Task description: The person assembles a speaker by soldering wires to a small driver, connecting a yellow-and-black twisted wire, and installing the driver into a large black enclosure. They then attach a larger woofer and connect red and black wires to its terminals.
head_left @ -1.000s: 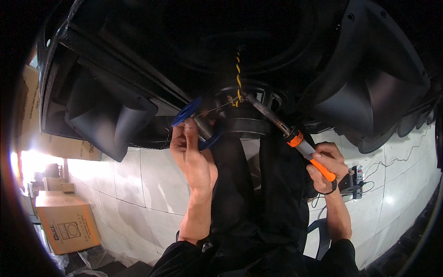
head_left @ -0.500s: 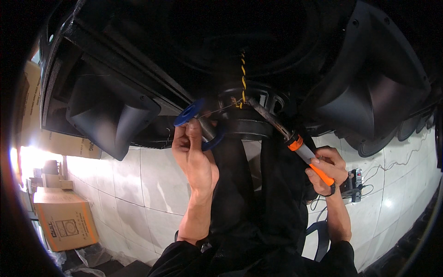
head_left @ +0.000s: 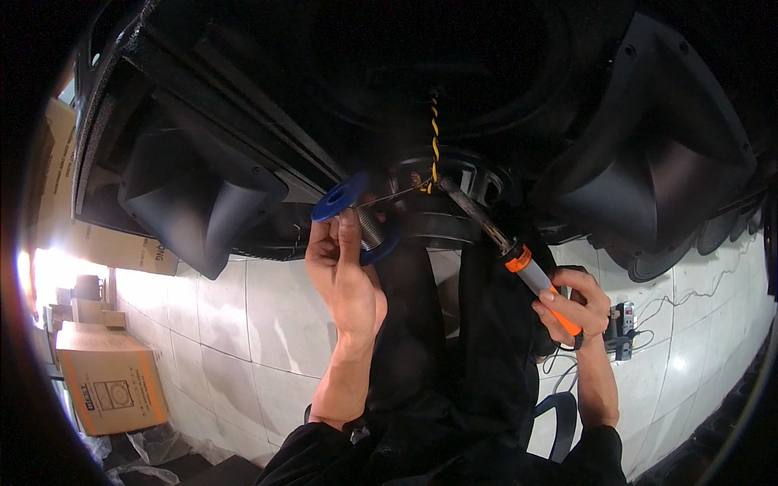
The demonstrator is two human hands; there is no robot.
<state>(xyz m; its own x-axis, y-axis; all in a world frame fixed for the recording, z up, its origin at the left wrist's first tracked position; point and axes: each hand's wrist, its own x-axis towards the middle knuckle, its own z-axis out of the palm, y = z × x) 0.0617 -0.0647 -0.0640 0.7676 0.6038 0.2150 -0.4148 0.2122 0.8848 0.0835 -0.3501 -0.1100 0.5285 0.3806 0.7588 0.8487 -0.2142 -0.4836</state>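
Note:
My left hand (head_left: 347, 271) grips a blue-flanged solder spool (head_left: 369, 227) between thumb and fingers. A thin strand of solder runs from it to the lower end of a twisted yellow-and-black wire (head_left: 435, 142). My right hand (head_left: 574, 306) is wrapped round the orange-and-grey handle of a soldering iron (head_left: 519, 257), which slants up and left. Its tip meets the wire end, or lies very close to it, at the frame of a round black speaker driver (head_left: 438, 229). The driver sits across my lap, under the dark opening of a black speaker cabinet (head_left: 235, 89).
Black horn flares stand at left (head_left: 203, 194) and right (head_left: 648, 154). A power strip (head_left: 623, 330) with cables lies on the pale tiled floor (head_left: 267, 324) at right. A cardboard box (head_left: 111, 381) stands at lower left, with clear plastic wrap (head_left: 154, 445) beside it.
The view has shifted slightly. Both hands keep their grips, and the iron's tip and the solder strand stay at the wire end.

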